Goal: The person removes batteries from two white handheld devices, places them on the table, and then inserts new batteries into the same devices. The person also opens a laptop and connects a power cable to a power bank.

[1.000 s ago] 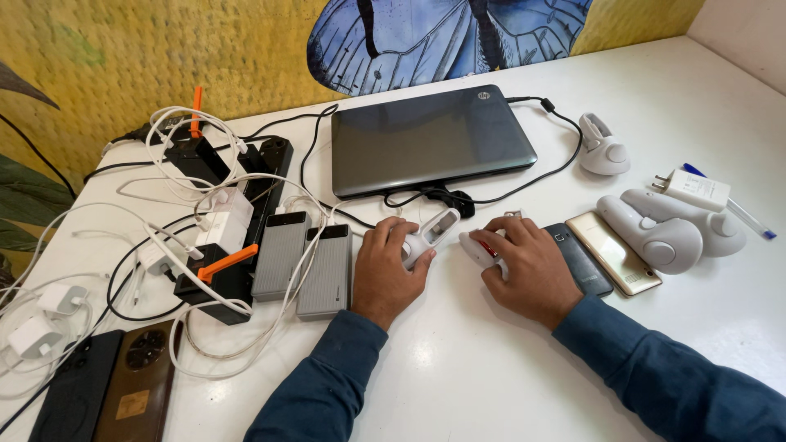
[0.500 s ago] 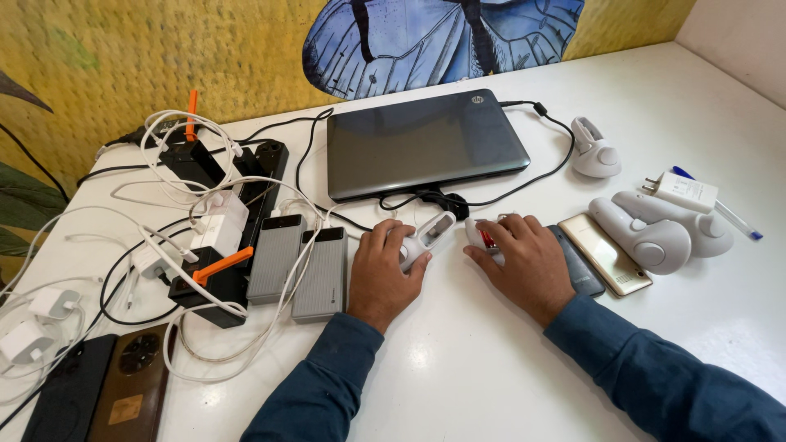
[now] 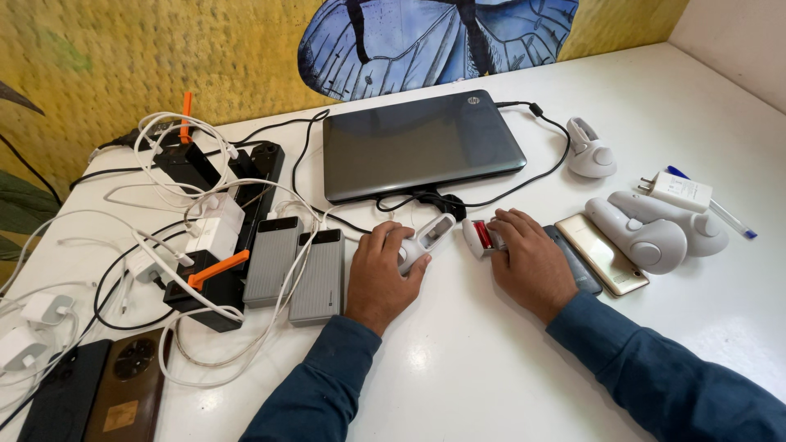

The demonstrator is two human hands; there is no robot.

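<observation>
On the white table (image 3: pixel 458 360), my left hand (image 3: pixel 378 274) rests over a small white handheld device (image 3: pixel 426 240) and its fingers curl around the device's near end. A little to the right, my right hand (image 3: pixel 532 262) holds a second white device with a red inner part (image 3: pixel 477 236), fingertips on its side. Both devices lie flat on the table just in front of a closed grey laptop (image 3: pixel 419 143). Dark blue sleeves cover both my forearms.
Two grey power banks (image 3: pixel 296 268) lie left of my left hand, amid white cables and black power strips (image 3: pixel 237 188). Two phones (image 3: pixel 602 252) and white controllers (image 3: pixel 655 233) sit right of my right hand. A white charger (image 3: pixel 678 191), a pen and two more phones (image 3: pixel 98 393) are nearby.
My right hand has slid away from me and uncovered the red-and-white device, which now shows at its fingertips. My left hand has stayed on its device. The view has shifted slightly.
</observation>
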